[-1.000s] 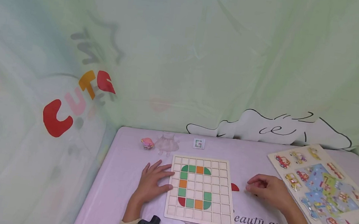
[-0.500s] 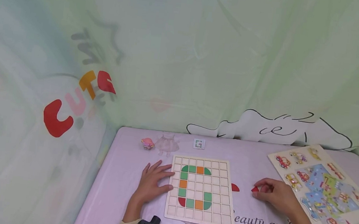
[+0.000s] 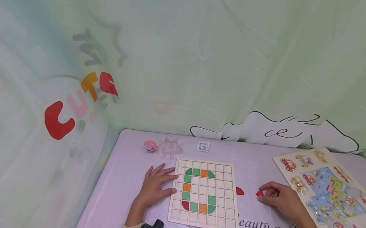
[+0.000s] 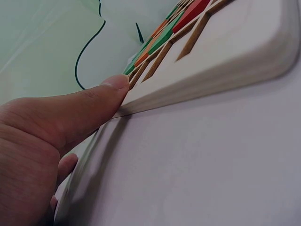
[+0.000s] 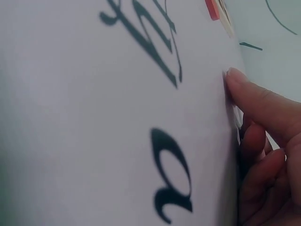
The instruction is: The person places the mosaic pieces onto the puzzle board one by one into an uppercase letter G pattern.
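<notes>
A wooden grid board (image 3: 222,216) lies on the lilac table, with green, orange and red tiles forming a G shape (image 3: 194,190). My left hand (image 3: 160,183) lies flat beside the board's left edge, fingers straight and touching it; in the left wrist view the thumb (image 4: 75,110) presses against the board's side (image 4: 221,61). My right hand (image 3: 276,198) rests on the table to the right of the board, its curled fingers pinching a small red piece (image 3: 260,192). A second red quarter-round piece (image 3: 239,191) lies by the board's right edge.
A vehicle peg puzzle (image 3: 328,194) lies at the right edge of the table. A small pink toy (image 3: 150,146) and a little pattern card (image 3: 202,146) sit at the back. A green printed curtain (image 3: 189,54) hangs behind. Black lettering (image 3: 266,227) is printed on the cloth.
My right hand has slid slightly right and toward me, uncovering the small red piece at its fingertips. The left hand and board have stayed still.
</notes>
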Motion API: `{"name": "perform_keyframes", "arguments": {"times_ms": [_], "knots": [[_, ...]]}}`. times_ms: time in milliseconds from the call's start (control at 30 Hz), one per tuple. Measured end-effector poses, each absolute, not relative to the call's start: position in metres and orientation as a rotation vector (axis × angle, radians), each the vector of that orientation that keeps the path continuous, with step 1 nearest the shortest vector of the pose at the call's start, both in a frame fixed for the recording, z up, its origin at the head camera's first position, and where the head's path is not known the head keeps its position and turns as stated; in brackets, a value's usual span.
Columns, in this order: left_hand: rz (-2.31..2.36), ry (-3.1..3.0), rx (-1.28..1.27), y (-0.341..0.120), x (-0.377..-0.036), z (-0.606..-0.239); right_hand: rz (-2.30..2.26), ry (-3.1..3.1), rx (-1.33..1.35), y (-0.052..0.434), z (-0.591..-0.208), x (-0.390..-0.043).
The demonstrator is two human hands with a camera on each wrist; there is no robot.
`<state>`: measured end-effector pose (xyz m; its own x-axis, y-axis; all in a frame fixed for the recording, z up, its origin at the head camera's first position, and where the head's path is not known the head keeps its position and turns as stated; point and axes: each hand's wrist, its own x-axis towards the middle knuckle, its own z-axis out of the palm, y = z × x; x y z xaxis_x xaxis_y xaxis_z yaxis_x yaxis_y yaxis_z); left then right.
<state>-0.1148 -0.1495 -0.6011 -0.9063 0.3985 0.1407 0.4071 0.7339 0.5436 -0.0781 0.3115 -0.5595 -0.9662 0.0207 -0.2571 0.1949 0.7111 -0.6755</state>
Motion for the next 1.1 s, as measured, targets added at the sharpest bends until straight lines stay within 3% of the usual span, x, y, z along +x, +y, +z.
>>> {"name": "perform_keyframes", "arguments": {"times_ms": [1100], "knots": [[-0.966, -2.899, -0.687, -0.1504, -0.1157, -0.6013, -1.356, 2.489, 0.197, 0.3117, -0.5630, -0.0787]]}}
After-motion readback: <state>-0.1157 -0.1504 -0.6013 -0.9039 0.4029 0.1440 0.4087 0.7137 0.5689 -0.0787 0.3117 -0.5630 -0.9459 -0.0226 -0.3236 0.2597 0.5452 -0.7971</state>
